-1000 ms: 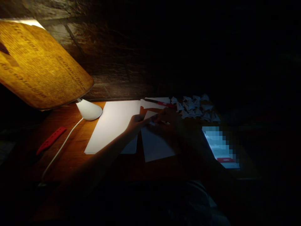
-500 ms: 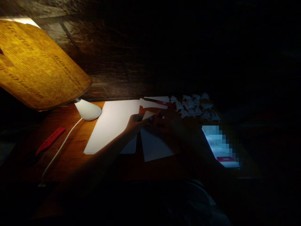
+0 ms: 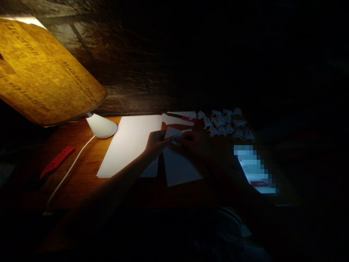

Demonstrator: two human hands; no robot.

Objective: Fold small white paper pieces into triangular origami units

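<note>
Between my two hands is a small folded piece of white paper (image 3: 177, 137), held above the table. My left hand (image 3: 156, 142) grips its left side, thumb and fingers closed on it. At its right edge, my right hand (image 3: 192, 142) pinches the paper; that hand is in deep shadow and its fingers show only in part. Beneath the hands lies a white sheet (image 3: 181, 169), partly covered by my right hand's shadow. Left of it, a stack of white paper (image 3: 131, 145) lies in the lamplight, partly behind my left forearm.
A lamp (image 3: 102, 126) with a printed yellow shade (image 3: 51, 76) stands left, its white cord (image 3: 69, 173) running forward. A red-handled tool (image 3: 57, 162) lies nearby. At the back are a black-and-red knife-like tool (image 3: 180, 116) and several folded paper pieces (image 3: 225, 122). A lit phone (image 3: 255, 171) lies right.
My right hand has shifted its hold, and more of the folded paper shows between my hands. My left hand has hardly moved. Things on the table stay put.
</note>
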